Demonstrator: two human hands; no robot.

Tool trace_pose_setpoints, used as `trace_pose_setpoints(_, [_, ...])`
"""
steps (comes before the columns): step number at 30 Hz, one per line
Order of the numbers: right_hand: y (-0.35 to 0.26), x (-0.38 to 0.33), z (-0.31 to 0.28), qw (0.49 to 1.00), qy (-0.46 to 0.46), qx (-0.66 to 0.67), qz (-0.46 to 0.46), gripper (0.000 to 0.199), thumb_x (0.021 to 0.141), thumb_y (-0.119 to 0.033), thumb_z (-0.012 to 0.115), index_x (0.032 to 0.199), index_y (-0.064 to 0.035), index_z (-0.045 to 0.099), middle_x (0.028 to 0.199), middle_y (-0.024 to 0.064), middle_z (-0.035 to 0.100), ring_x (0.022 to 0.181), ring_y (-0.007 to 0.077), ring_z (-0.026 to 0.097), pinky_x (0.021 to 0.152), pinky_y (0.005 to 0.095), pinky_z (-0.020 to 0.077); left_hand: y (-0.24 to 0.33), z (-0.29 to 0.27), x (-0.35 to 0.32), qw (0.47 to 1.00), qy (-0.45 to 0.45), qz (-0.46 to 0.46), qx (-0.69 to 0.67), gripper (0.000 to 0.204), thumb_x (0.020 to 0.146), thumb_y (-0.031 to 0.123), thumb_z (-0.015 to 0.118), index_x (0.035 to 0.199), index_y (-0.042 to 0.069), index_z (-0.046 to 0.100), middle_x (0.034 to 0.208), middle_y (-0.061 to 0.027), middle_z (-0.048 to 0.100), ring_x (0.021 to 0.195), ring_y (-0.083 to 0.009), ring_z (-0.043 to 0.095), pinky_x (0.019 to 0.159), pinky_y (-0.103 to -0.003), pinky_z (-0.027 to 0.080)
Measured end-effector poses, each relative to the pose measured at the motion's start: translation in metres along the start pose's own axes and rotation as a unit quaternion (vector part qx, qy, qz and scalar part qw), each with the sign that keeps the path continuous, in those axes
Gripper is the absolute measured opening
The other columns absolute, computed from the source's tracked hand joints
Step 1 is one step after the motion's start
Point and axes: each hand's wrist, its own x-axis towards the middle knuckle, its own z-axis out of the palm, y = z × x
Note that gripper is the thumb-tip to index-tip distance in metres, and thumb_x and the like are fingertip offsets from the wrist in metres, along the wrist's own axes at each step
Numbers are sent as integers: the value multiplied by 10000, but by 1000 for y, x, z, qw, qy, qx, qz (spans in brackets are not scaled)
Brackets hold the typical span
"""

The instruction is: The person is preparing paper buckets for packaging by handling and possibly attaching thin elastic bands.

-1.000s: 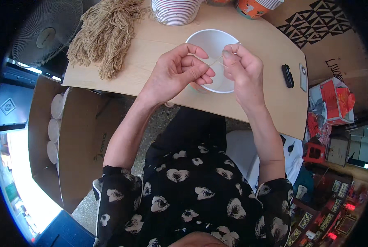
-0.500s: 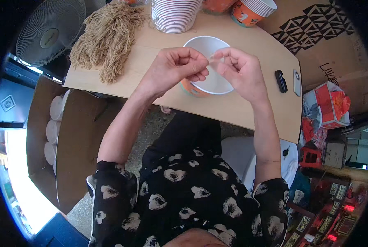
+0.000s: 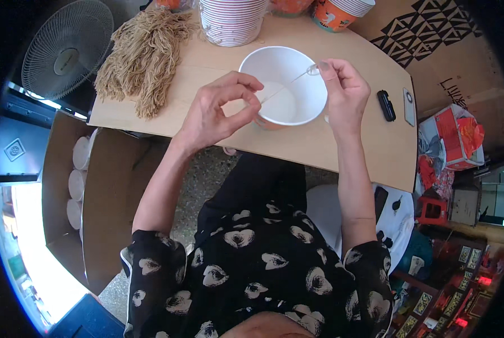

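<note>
A thin pale string (image 3: 286,86) stretches slantwise between my hands, above the open mouth of a paper bucket (image 3: 284,112) that is white inside and orange outside. My left hand (image 3: 221,110) pinches its lower end between thumb and forefinger, over the bucket's left rim. At the upper end is a small clear round piece (image 3: 312,70), like a ring or disc; its exact kind is too small to tell. My right hand (image 3: 347,93) grips that piece with thumb and fingertips, just beyond the bucket's right rim.
Tan yarn (image 3: 145,62) lies at the table's far left, beside a tall stack of white buckets (image 3: 233,22). Orange buckets (image 3: 336,16) stand farther back. A black case (image 3: 386,105) lies at right. An open carton (image 3: 114,191) with white tubs is on the lower left.
My hands have drawn apart, the right one outward and the left one slightly left and down. The string now shows taut between them, and more of the bucket's inside is visible.
</note>
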Motion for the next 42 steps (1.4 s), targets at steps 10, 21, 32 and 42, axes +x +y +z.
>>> trace_pose_setpoints(10, [21, -10, -46, 1000, 7, -25, -14, 134, 888, -100, 727, 880, 26, 682, 729, -42, 581, 665, 20, 495, 594, 183, 389, -1, -6, 4, 982, -46, 90, 162, 187, 760, 110, 789, 899, 62, 674, 968, -66, 682, 952, -261, 655, 867, -375, 494])
trace_pose_setpoints(21, [56, -62, -65, 976, -153, -111, -104, 130, 831, -125, 714, 879, -10, 677, 991, 101, 653, 916, 255, 631, 810, 350, 488, -3, 9, 12, 977, -46, 128, 164, 175, 761, -10, 723, 914, 71, 696, 946, -52, 674, 952, -259, 660, 806, -367, 568])
trace_pose_setpoints(32, [89, -47, -72, 981, -14, -194, 14, 197, 857, -51, 672, 1049, -7, 667, 1041, 128, 677, 867, 234, 646, 772, 327, 529, 2, 14, 16, 944, -74, 155, 282, 241, 699, -32, 712, 879, 121, 661, 1079, -13, 660, 1115, -272, 636, 815, -359, 592])
trace_pose_setpoints(42, [53, 82, -25, 939, -200, -277, 38, 329, 796, -109, 764, 1080, 21, 663, 933, 91, 701, 841, 150, 653, 715, 279, 516, -4, 15, 10, 957, -63, 121, 255, 228, 696, -45, 707, 852, 95, 617, 1052, -15, 651, 1144, -299, 618, 818, -379, 583])
